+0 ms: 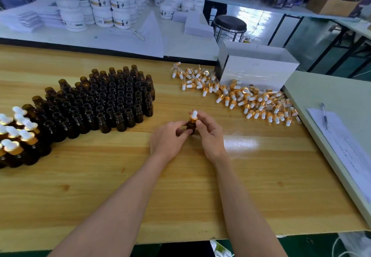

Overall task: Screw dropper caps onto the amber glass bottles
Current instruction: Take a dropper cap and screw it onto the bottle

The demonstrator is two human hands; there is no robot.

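One amber bottle point(190, 128) stands upright between the two hands, mid-table, with a white-bulbed dropper cap point(194, 115) on its neck. The left hand point(168, 139) grips the bottle's body and the right hand point(209, 134) pinches the cap's gold collar. Whether the base touches the table point(200, 196) I cannot tell. Uncapped bottles point(112, 100) crowd the left, with capped bottles point(16, 134) beyond them. Loose caps point(241, 98) lie on the right by a white box point(259, 70).

Left hand point(167, 141) and right hand point(210, 136), like the forearms point(236, 196), are bare.
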